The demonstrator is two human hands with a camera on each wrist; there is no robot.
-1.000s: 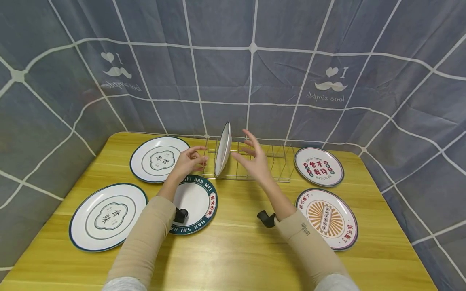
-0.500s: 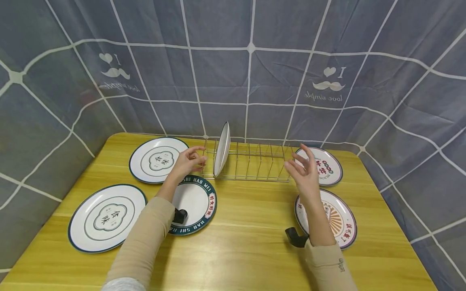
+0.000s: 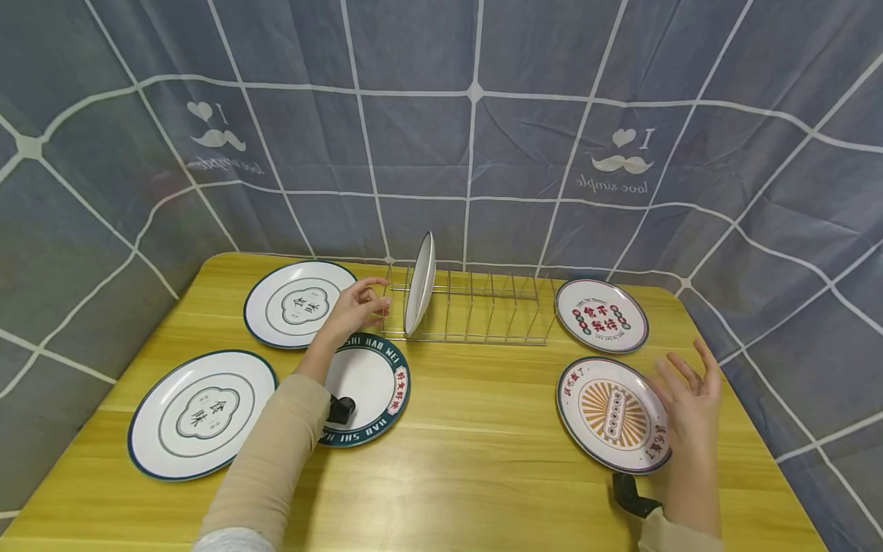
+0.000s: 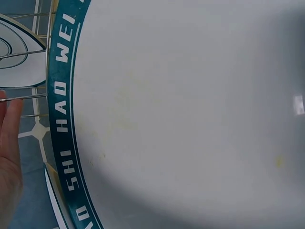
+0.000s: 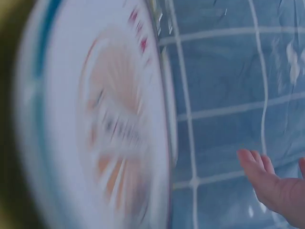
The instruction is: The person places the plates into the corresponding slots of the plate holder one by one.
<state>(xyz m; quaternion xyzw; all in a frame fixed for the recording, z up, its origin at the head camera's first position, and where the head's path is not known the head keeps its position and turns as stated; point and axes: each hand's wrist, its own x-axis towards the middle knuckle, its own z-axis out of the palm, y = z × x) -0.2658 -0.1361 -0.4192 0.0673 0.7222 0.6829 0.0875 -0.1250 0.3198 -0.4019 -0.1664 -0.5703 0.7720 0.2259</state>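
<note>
A wire plate rack (image 3: 483, 337) stands at the back of the wooden table. In its left part one white plate (image 3: 421, 284) stands on edge, tilted slightly. My left hand (image 3: 354, 310) holds the rack's left end, thumb and fingers at the end wires. In the left wrist view, that hand's fingers (image 4: 10, 126) meet a rack wire, and a green-rimmed white plate (image 4: 181, 105) fills most of the picture. My right hand (image 3: 693, 406) holds nothing, fingers spread, beside the right edge of the orange sunburst plate (image 3: 614, 414). The right wrist view shows its loosely bent fingers (image 5: 267, 179).
Two white plates with dark blue rims, the rear plate (image 3: 276, 295) and the front plate (image 3: 165, 429), lie at left. A small plate with red lettering (image 3: 602, 287) lies right of the rack. Behind the table hangs a grey-blue checked curtain (image 3: 538, 138).
My right hand has moved from beside the upright plate, past the rack's right end, to the sunburst plate's right side. The left hand has stayed at the rack.
</note>
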